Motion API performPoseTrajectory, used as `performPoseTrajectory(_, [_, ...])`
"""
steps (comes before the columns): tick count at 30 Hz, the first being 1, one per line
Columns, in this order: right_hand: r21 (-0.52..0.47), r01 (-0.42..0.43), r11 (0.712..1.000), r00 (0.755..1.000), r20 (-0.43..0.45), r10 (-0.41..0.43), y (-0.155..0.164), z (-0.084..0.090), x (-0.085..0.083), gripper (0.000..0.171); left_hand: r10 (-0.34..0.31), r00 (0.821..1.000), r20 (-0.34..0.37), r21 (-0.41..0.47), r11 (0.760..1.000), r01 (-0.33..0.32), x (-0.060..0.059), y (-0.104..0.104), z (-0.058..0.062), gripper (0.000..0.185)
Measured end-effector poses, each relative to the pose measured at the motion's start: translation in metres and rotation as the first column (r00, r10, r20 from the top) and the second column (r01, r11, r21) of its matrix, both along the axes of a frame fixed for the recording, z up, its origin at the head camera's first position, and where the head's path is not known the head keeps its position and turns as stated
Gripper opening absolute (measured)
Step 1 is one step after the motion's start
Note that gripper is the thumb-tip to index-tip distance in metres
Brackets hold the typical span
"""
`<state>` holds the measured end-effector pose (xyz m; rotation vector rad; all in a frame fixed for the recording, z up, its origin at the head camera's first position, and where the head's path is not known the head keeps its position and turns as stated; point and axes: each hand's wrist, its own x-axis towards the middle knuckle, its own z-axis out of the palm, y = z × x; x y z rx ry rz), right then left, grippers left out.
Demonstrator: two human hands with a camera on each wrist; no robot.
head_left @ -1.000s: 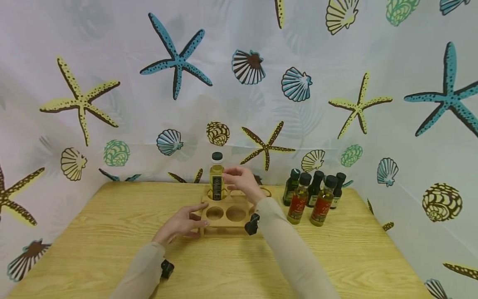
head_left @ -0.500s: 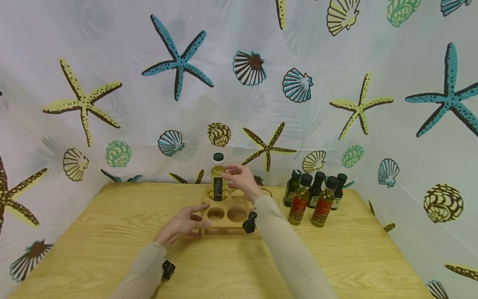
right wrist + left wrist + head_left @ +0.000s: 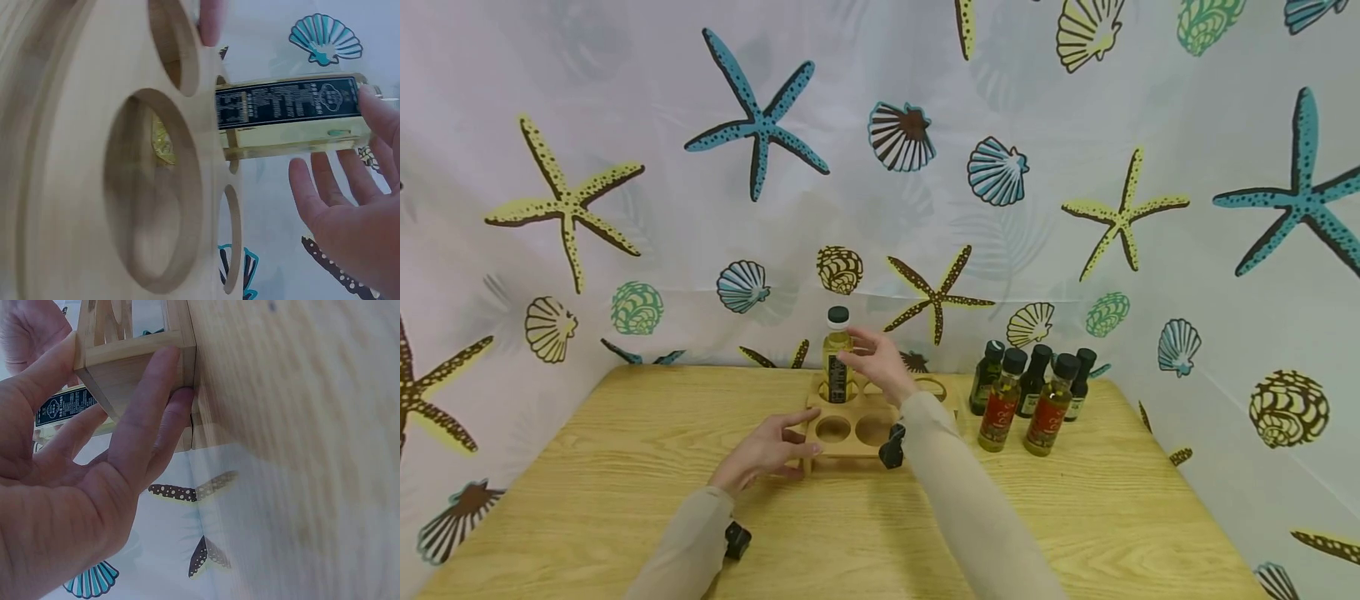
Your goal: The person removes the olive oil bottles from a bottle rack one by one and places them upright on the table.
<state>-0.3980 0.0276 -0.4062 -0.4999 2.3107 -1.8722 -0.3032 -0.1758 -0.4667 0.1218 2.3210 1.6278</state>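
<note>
A clear bottle of pale yellow oil, dark-capped with a black label, stands upright in the back-left hole of a wooden rack. My right hand is at its upper part from the right. In the right wrist view, the thumb overlaps the bottle's shoulder, and the other fingers lie beside it with a gap. I cannot tell whether the thumb touches. My left hand rests against the rack's left end with spread, fairly straight fingers, seen against the end panel in the left wrist view.
On the table right of the rack stand two red-labelled oil bottles, with several darker green bottles behind them. Round holes show in the rack's front row. A patterned curtain closes off the back and sides.
My right hand has shifted slightly left toward the bottle, its thumb now overlapping the glass. The left hand, rack and bottles stay where they were; the head view moved a little.
</note>
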Motion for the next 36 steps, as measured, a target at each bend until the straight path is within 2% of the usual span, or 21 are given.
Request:
performPoseTrajectory(9, [-0.028, -0.026, 0.999, 0.997, -0.068, 0.024, -0.003, -0.014, -0.002, 0.054, 0.014, 1.0, 0.006, 0.01, 1.0, -0.014, 0.0, 0.0, -0.001, 0.072])
performPoseTrajectory(14, [-0.037, -0.019, 0.999, 0.995, -0.101, 0.015, -0.002, -0.016, -0.004, 0.056, -0.013, 1.0, 0.004, 0.007, 1.0, 0.013, -0.001, -0.002, 0.0, 0.074])
performPoseTrajectory(21, [-0.082, 0.003, 0.997, 0.997, -0.075, -0.009, 0.004, -0.02, -0.005, 0.061, 0.009, 1.0, 0.009, 0.008, 1.0, -0.009, 0.0, 0.0, 0.0, 0.072])
performPoseTrajectory(31, [-0.104, 0.03, 0.994, 0.993, -0.109, -0.042, 0.008, -0.008, 0.001, 0.06, 0.023, 1.0, 0.008, 0.012, 1.0, -0.023, -0.001, 0.0, -0.001, 0.072])
performPoseTrajectory(36, [-0.159, 0.052, 0.986, 0.992, -0.109, -0.07, 0.01, -0.004, 0.005, 0.058, 0.02, 1.0, 0.014, 0.015, 1.0, -0.021, -0.001, -0.001, -0.002, 0.072])
